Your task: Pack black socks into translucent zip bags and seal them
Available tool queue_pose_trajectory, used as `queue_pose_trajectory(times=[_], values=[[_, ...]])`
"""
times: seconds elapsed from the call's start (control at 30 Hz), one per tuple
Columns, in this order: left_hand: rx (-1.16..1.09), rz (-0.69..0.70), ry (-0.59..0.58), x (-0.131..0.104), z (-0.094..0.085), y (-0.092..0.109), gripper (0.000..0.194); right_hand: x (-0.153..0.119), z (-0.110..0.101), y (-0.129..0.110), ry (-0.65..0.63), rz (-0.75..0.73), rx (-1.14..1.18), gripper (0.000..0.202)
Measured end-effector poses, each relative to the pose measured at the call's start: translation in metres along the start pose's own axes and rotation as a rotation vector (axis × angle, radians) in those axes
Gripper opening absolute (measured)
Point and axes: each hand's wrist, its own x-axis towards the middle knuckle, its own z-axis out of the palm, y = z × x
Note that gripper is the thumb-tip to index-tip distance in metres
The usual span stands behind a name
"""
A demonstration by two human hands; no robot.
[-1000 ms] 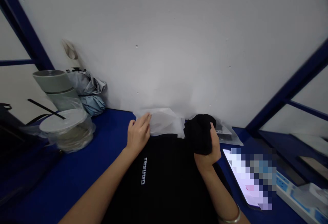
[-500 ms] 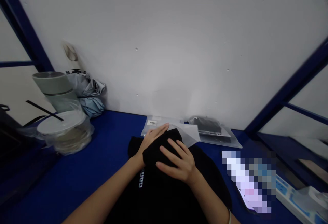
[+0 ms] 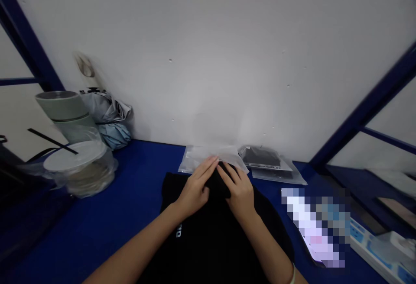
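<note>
A black garment [image 3: 208, 249] with white lettering lies spread on the blue table. At its far end, both hands hold a dark folded bundle [image 3: 218, 185] from either side. My left hand [image 3: 196, 188] presses its left side, fingers together and pointing away from me. My right hand [image 3: 238, 190] curls over its right side and top, the fingertips of the two hands almost meeting. Just beyond the fingers lies a clear plastic bag [image 3: 198, 153]. The underside of the bundle is hidden.
Packaged dark items [image 3: 261, 157] sit against the wall, right of the clear bag. A lit phone [image 3: 308, 227] and a power strip [image 3: 373, 249] lie at right. A lidded cup [image 3: 87, 171] with a straw, a green tumbler [image 3: 69, 115] and a folded umbrella [image 3: 113, 124] stand at left.
The bundle has tipped down and away from me. My left hand has come round to its near left side, and my right hand has shifted right. A whitish sheet now lies flatter over the bag.
</note>
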Motion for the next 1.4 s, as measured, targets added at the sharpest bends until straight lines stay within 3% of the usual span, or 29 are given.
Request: queue_pose_trajectory(times=[0.17, 0.23, 0.53, 0.7, 0.83, 1.0, 1.13, 1.27, 1.4], values=[[0.003, 0.184, -0.199, -0.004, 0.012, 0.021, 0.082, -0.006, 0.009, 0.004, 0.125, 0.057, -0.121, 0.030], [-0.001, 0.226, -0.213, -0.004, 0.012, 0.026, 0.080, -0.007, 0.012, 0.005, 0.154, 0.064, -0.150, 0.032], [0.170, 0.344, -0.173, 0.002, -0.011, 0.008, 0.055, -0.004, 0.009, 0.015, -0.051, 0.153, -0.011, 0.046], [0.269, 0.223, -0.109, 0.004, -0.023, -0.006, 0.055, -0.004, 0.004, 0.015, -0.067, 0.209, 0.027, 0.055], [0.311, 0.260, -0.157, 0.002, -0.016, -0.007, 0.042, -0.005, 0.003, 0.014, -0.078, 0.240, -0.001, 0.054], [0.270, 0.346, -0.053, 0.000, -0.005, -0.004, 0.027, -0.009, 0.008, 0.012, -0.110, 0.284, -0.064, 0.056], [0.247, 0.367, -0.077, 0.001, -0.004, 0.000, 0.017, -0.011, 0.010, 0.013, -0.100, 0.279, -0.100, 0.057], [0.192, 0.398, -0.050, 0.000, -0.003, 0.006, 0.020, -0.006, 0.007, 0.011, -0.055, 0.240, -0.058, 0.050], [0.120, 0.416, 0.012, -0.003, -0.001, 0.007, 0.022, -0.003, 0.006, 0.005, -0.094, 0.311, -0.040, 0.050]])
